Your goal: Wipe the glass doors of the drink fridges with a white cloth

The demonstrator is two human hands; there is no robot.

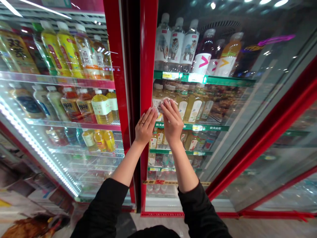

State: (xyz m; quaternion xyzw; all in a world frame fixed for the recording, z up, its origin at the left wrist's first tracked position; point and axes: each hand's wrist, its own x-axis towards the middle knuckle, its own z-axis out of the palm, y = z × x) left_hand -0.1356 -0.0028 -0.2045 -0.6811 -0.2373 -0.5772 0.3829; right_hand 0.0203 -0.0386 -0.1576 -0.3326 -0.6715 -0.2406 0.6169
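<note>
While both hands reach up to mid-frame, the cloth (166, 99) sits just above and right of centre, bunched under the right hand's (172, 121) fingertips against the glass (235, 102). Right fingers lie close together, bent over the wad; can't tell from my feed if the thumb pinches it. Left hand (145, 128) is just left, on the red frame (149, 49), fingers nearly straight and together; can't tell if its tips touch the cloth. Handling, my guess: light, limp, nothing to break, slides easily on glass. I'd take the whole wad, fingers across its middle, not a loose edge. No clear long axis, it's crumpled; visible part looks a bit wider than tall, edge poking toward frame right. Bottles (194, 109) stand upright behind the glass.
</note>
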